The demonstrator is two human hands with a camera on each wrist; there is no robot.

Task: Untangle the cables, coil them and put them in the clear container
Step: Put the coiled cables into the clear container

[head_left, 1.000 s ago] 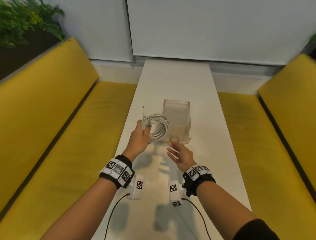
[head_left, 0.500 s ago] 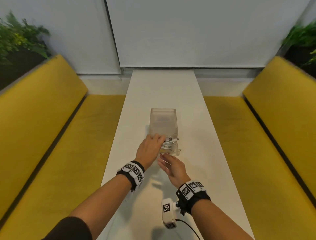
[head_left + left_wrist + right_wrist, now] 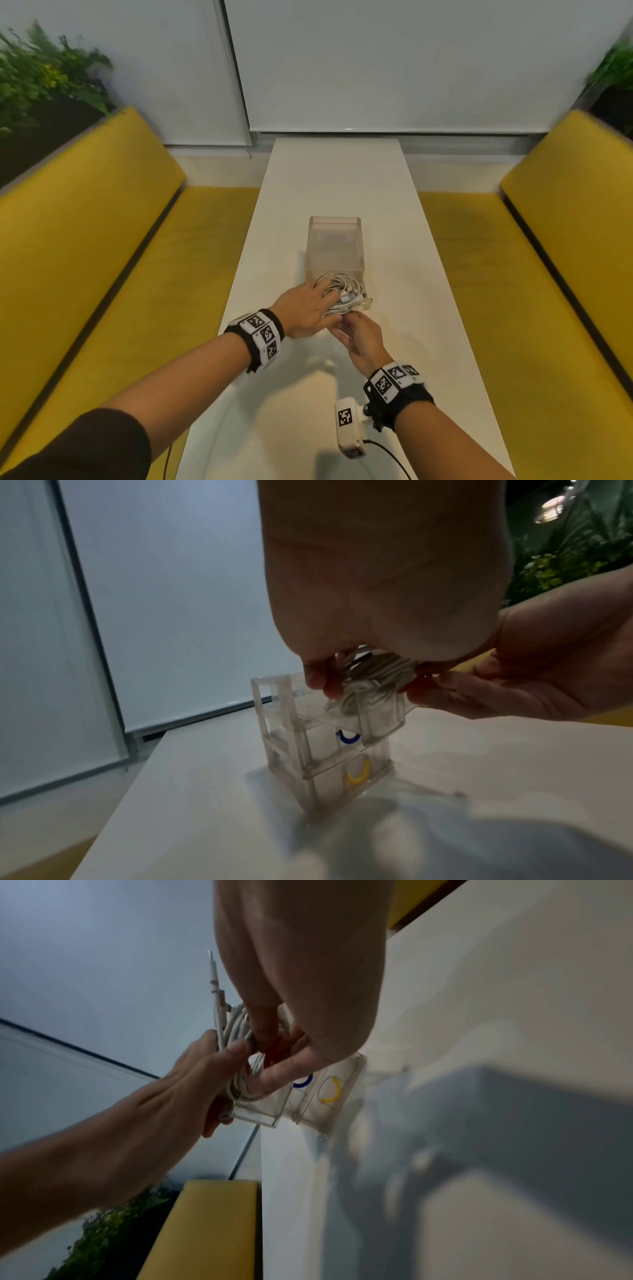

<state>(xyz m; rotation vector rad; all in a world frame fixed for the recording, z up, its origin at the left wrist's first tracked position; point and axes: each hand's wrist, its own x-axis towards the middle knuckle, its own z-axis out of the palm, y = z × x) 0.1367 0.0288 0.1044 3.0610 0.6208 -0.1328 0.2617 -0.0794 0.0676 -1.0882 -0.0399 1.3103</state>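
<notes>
A clear container [image 3: 334, 240] with stacked drawers stands in the middle of the white table [image 3: 394, 274]. Its top drawer [image 3: 380, 721] is pulled out toward me. My left hand [image 3: 305, 310] grips a coil of white cables [image 3: 344, 291] from above and holds it in the drawer's mouth. In the right wrist view two plug ends [image 3: 212, 972] stick up out of the coil [image 3: 232, 1026]. My right hand [image 3: 356, 334] pinches the drawer's front wall, fingers inside against the coil and thumb [image 3: 274, 1074] outside. The lower drawers show a blue handle [image 3: 303, 1083] and a yellow one [image 3: 334, 1091].
Yellow benches [image 3: 102, 274] run along both long sides of the narrow table. White blinds [image 3: 376, 68] close off the far end, and plants [image 3: 41, 78] stand behind the left bench. Black wrist-camera leads [image 3: 390, 459] hang near the front edge.
My left hand has carried the coil from left of the container down into the pulled-out top drawer. My right hand has closed on the drawer's front.
</notes>
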